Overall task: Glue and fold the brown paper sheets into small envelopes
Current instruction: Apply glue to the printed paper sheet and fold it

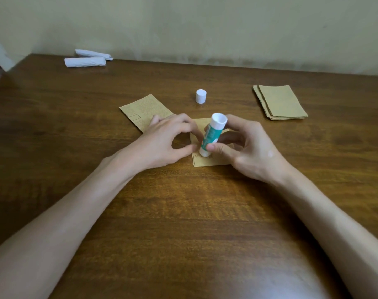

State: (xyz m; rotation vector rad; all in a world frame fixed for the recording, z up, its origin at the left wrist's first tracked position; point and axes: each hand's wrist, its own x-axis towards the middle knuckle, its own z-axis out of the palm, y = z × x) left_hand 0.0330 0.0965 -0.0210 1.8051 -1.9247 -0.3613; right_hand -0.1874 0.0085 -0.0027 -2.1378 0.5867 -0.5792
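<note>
The glue stick (212, 134) is pinched by thumb and fingers of the right grip (248, 147) and tilted over a sheet (214, 161) laid on the tabletop (183, 212). The left grip (162, 143) is curled at its lower end; whether anything is held cannot be told.

glossy wood table (183, 212), matt brown paper sheets (280, 102).

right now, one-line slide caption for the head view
Right hand grips an uncapped glue stick on a brown sheet, left hand close beside; cap and sheet stack beyond.
</note>
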